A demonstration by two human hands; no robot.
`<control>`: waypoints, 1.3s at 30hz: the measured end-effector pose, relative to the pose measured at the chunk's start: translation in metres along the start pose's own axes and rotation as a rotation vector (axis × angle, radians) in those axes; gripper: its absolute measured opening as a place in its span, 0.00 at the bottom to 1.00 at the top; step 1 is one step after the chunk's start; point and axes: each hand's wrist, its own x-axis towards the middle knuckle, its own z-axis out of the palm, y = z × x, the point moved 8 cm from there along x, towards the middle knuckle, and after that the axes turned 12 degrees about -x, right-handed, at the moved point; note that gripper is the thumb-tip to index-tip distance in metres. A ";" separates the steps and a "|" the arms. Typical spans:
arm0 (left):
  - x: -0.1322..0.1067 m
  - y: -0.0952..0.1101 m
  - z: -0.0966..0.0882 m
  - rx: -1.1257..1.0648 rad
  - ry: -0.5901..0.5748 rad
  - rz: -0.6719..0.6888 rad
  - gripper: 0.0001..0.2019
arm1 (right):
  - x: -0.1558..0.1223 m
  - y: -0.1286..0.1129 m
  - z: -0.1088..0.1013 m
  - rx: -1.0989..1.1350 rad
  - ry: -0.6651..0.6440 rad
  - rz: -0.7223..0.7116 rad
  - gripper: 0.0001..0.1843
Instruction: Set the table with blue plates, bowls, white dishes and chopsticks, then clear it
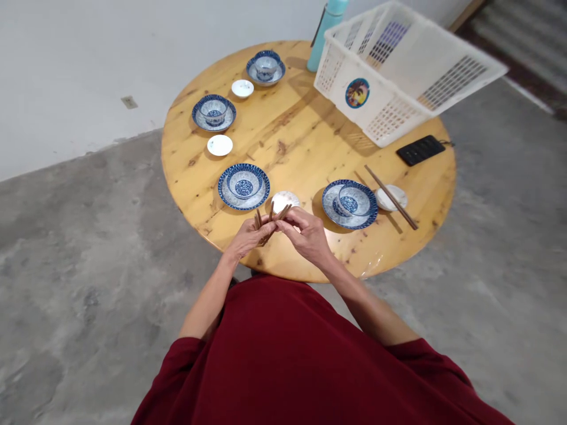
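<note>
Brown, slim and straight, the chopsticks (284, 212) splay at slightly different angles in the person's grip, above the near edge of the counter, beside a small white dish (286, 200). From here I can't count them. The left hand (247, 237) is curled closed around the bunch; the right hand (309, 236) pinches some between thumb and fingers.

Round, yellowish and knotty, the wooden counter (305, 147) carries four blue-patterned plates (222, 198), each with a bowl (244, 184) on it. Near its far side stand a white crate (376, 112) and a turquoise bottle (326, 38). Grey concrete floor (88, 283) meets a pale wall (80, 59).
</note>
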 end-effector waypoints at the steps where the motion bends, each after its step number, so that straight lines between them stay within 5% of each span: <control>1: 0.001 0.000 0.001 0.020 -0.005 0.016 0.30 | 0.000 0.001 0.000 0.000 0.004 0.011 0.08; 7: 0.000 0.027 -0.015 0.157 0.177 0.235 0.25 | 0.014 0.026 -0.016 0.082 0.027 0.204 0.08; 13: -0.008 0.056 -0.033 0.271 0.238 0.232 0.20 | 0.044 0.101 -0.041 0.359 0.154 0.497 0.10; 19: -0.013 0.001 -0.032 0.414 0.267 0.008 0.18 | 0.049 0.159 -0.022 0.500 0.107 0.674 0.12; 24: -0.011 -0.044 -0.027 0.534 0.295 -0.122 0.19 | 0.052 0.182 0.005 0.557 0.011 0.828 0.11; 29: -0.005 -0.070 -0.032 0.389 0.395 -0.192 0.17 | 0.059 0.201 0.024 0.568 -0.036 0.925 0.09; 39: 0.010 -0.097 -0.024 0.229 0.455 -0.292 0.15 | 0.078 0.236 0.041 0.332 -0.149 0.754 0.16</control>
